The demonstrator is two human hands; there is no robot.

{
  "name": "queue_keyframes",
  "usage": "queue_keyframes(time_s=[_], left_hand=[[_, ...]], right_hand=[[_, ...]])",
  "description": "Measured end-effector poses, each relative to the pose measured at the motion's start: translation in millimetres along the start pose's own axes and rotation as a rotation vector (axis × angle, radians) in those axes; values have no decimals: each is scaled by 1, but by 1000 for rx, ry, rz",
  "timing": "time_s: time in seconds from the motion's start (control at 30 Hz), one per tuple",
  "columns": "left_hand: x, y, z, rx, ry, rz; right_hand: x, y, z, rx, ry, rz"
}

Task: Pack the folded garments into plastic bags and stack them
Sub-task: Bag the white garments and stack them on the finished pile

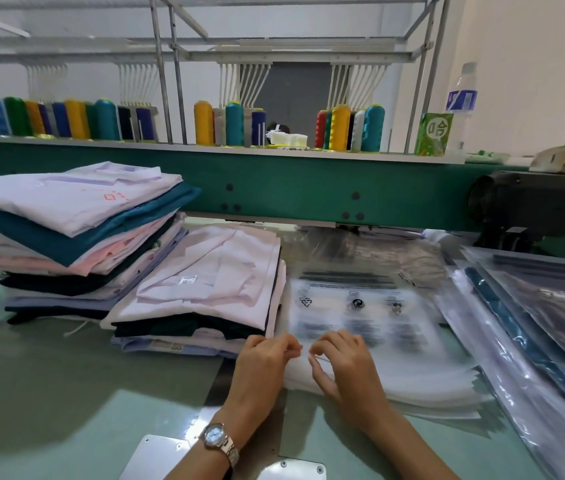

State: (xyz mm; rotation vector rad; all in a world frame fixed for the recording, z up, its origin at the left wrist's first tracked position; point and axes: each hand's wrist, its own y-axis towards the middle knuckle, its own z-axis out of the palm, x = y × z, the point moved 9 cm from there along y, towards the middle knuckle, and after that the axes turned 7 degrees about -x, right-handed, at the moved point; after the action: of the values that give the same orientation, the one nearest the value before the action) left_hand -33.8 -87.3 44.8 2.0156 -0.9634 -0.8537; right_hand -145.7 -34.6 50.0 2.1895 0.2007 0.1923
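A stack of clear plastic bags (360, 317) with printed warnings lies flat in front of me. My left hand (263, 358) and my right hand (343, 362) pinch the near open edge of the top bag, fingertips close together. A short pile of folded garments (212, 278), topped by a pale pink shirt, sits just left of the bags. A taller pile (77, 216) in white, teal, pink and navy stands further left. Garments packed in bags (533, 323) lie stacked at the right.
A green machine beam (291, 188) crosses behind the piles, carrying a shelf of coloured thread cones (232, 124). A black motor (533, 206), a green carton (433, 133) and water bottles (461, 98) are at the back right. Metal plates (156, 459) are set in the near tabletop.
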Motion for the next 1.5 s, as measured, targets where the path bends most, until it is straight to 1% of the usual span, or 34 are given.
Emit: queue_keyframes(time_s=[0.17, 0.33, 0.47, 0.77, 0.97, 1.03, 1.1, 1.17, 1.27, 1.4, 1.5], left_hand=[[11, 9, -15, -84, 78, -43], [9, 13, -15, -93, 160, 22], [19, 15, -22, -123, 187, -27], [26, 14, -21, -91, 185, -65], [30, 13, -21, -90, 205, -81], [31, 12, -20, -87, 195, -91], [31, 11, -21, -89, 190, -94], [30, 11, -21, -96, 185, -94], [31, 13, -24, -120, 167, -105], [35, 13, -31, -161, 144, -121], [29, 12, -30, -166, 134, -107]], right_hand=[[-15, 8, -17, -6, -144, 0], [-39, 6, -29, 73, -233, 53], [-57, -1, -38, 126, -312, 99], [-79, -14, -57, 241, -740, 113], [-101, -31, -77, 302, -747, 283], [-110, -34, -79, 395, -812, 323], [-122, -38, -80, 501, -941, 337], [-133, -41, -85, 557, -1030, 389], [-146, -47, -93, 584, -1072, 467], [-157, -55, -103, 580, -1058, 574], [-156, -63, -107, 608, -1068, 604]])
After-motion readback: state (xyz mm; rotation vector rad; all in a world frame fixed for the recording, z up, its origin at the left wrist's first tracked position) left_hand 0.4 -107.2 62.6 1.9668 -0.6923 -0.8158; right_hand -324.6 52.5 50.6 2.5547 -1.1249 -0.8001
